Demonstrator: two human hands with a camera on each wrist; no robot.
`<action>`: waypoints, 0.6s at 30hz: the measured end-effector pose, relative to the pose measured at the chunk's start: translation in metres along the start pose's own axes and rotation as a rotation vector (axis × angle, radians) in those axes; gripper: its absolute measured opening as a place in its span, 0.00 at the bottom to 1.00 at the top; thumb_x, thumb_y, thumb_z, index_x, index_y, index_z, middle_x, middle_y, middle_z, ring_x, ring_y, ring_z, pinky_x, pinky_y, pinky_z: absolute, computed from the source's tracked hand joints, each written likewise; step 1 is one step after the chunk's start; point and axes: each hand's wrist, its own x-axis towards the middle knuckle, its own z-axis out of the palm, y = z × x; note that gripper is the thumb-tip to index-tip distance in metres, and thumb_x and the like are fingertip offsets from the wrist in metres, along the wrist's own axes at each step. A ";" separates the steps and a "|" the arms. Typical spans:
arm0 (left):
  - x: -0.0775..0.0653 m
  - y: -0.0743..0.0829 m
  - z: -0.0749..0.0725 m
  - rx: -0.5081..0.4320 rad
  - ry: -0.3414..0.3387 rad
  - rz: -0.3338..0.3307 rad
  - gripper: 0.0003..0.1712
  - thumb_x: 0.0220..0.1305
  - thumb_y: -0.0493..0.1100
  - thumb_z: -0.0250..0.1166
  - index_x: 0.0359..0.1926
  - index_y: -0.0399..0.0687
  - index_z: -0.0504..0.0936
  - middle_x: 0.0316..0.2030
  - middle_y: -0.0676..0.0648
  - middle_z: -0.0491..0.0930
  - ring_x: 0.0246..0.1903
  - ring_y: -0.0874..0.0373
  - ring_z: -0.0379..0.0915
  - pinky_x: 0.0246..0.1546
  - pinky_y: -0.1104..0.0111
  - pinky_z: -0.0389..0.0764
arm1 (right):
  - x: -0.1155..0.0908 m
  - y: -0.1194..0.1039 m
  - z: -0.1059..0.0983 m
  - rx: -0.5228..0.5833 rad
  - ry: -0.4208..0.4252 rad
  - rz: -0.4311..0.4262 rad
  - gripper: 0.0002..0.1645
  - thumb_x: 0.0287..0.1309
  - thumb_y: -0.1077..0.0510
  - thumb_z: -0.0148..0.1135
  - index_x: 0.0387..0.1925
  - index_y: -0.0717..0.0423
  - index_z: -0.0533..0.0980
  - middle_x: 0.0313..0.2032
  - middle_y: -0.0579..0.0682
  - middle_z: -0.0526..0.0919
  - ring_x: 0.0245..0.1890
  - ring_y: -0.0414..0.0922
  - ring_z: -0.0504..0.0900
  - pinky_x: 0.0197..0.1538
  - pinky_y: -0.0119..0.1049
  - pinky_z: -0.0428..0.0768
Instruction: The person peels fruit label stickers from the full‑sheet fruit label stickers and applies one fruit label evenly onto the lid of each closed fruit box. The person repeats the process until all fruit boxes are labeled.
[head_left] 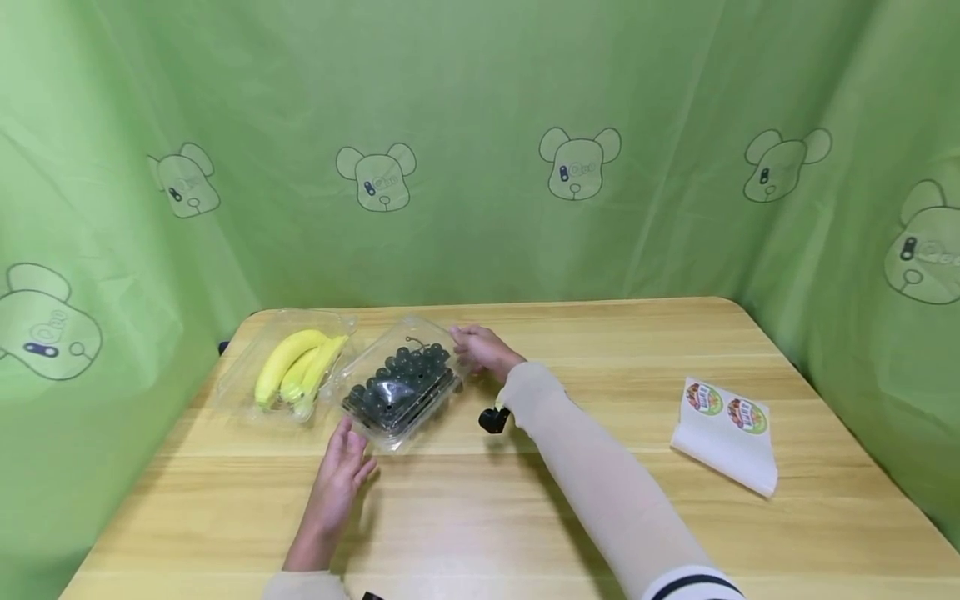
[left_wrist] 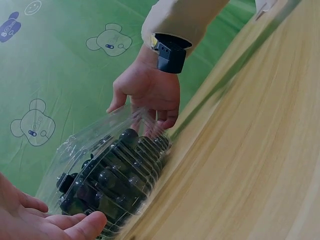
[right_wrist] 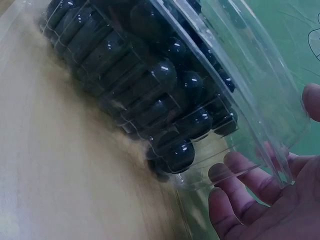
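A clear plastic clamshell box [head_left: 405, 437] with a bunch of dark grapes [head_left: 401, 379] inside lies slanted in the middle left of the head view. My right hand [head_left: 486, 350] grips its far right end; in the right wrist view, the fingers [right_wrist: 240, 185] are bent at the underside and the thumb is by the rim. At the near left corner is my left hand [head_left: 341, 475], its fingers fairly straight. Those fingers [left_wrist: 75, 222] reach along the box's end in the left wrist view, where the exact contact is hard to see.
Left of the grapes stands another clear plastic box [head_left: 243, 379] with yellow bananas [head_left: 288, 362]. A white sheet [head_left: 723, 454] with two round fruit stickers [head_left: 747, 415] lies on the right of the wooden table [head_left: 600, 333]. Green curtains [head_left: 480, 250] surround the table at the back and sides.
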 end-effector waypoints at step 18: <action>0.003 -0.002 -0.001 0.001 0.010 -0.005 0.40 0.78 0.52 0.38 0.73 0.33 0.30 0.72 0.28 0.31 0.68 0.29 0.43 0.67 0.46 0.56 | 0.002 0.002 0.003 -0.052 -0.046 -0.002 0.32 0.72 0.42 0.46 0.63 0.63 0.67 0.59 0.59 0.73 0.56 0.54 0.74 0.55 0.47 0.74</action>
